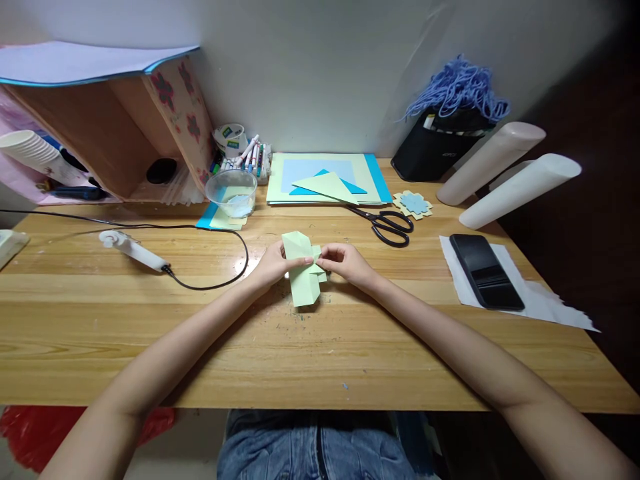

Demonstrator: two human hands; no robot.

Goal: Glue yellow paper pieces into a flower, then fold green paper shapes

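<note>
A pale green folded paper (304,288) with angled corners and small stepped flaps on its right side is held just above the middle of the table. My left hand (273,265) grips it from the left, the thumb lying across its face. At the right edge my right hand (349,264) pinches one of the small flaps between thumb and fingertips. Behind the hands lie black-handled scissors (393,227), their blades partly under a pale green paper triangle (327,185).
A white glue gun (133,251) with a looping black cord lies left. A clear plastic bowl (231,193), markers (253,157) and stacked coloured paper (370,175) stand at the back. Right are a layered paper flower (413,204), a phone (485,272) and two white rolls (520,190).
</note>
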